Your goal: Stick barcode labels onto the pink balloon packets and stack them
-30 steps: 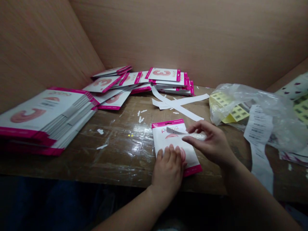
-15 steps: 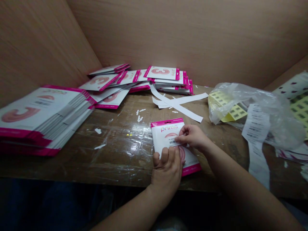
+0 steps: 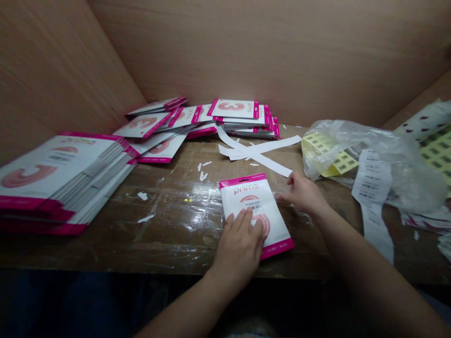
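Observation:
A white and pink packet (image 3: 276, 230) marked "prima" lies face up near the table's front edge, with a barcode label on its middle. My left hand (image 3: 241, 239) rests flat on its lower left part, fingers stretched over the label's lower edge. To the right of the packet, my right hand (image 3: 299, 192) is raised off it, thumb and forefinger apart, with nothing visible between them. Just behind that hand lie crossed white paper strips (image 3: 260, 157).
A tall stack of packets (image 3: 84, 173) stands at the left; more packets (image 3: 234, 108) are piled along the back wall. At the right are a clear plastic bag (image 3: 398, 141) with yellow label sheets and a hanging barcode strip (image 3: 373, 183). Paper scraps dot the table (image 3: 176, 234).
My right hand has moved off the packet to the right and its fingers have parted. The fingers of my left hand have straightened and slid up onto the label.

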{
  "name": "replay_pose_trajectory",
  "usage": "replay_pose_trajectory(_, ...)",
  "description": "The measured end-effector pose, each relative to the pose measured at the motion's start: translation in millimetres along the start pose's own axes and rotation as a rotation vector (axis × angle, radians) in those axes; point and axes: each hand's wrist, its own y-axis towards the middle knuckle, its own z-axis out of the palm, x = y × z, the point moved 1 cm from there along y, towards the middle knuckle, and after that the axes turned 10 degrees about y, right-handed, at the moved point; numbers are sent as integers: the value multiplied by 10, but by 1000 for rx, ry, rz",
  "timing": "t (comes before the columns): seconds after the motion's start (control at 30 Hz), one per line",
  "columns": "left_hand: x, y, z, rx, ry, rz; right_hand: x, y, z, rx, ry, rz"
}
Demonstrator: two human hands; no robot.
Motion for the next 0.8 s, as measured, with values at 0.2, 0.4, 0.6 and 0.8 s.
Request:
replay_pose_trajectory(0.2, 434, -87, 11, 113, -94, -460, -111, -167, 158, 257, 161, -23)
replay_pose_trajectory(0.4, 217, -21, -51, -29, -1156, -677, 120, -408, 432, 208, 633, -37)
replay_pose_trajectory(0.6, 734, 62, -458, 219, -1877, -588, 344, -450, 270, 966, 1528, 59)
replay_pose_trajectory(0.8, 1387, -495, -437, -186, -1889, -916, 1379, -80, 585, 1096, 1645, 126)
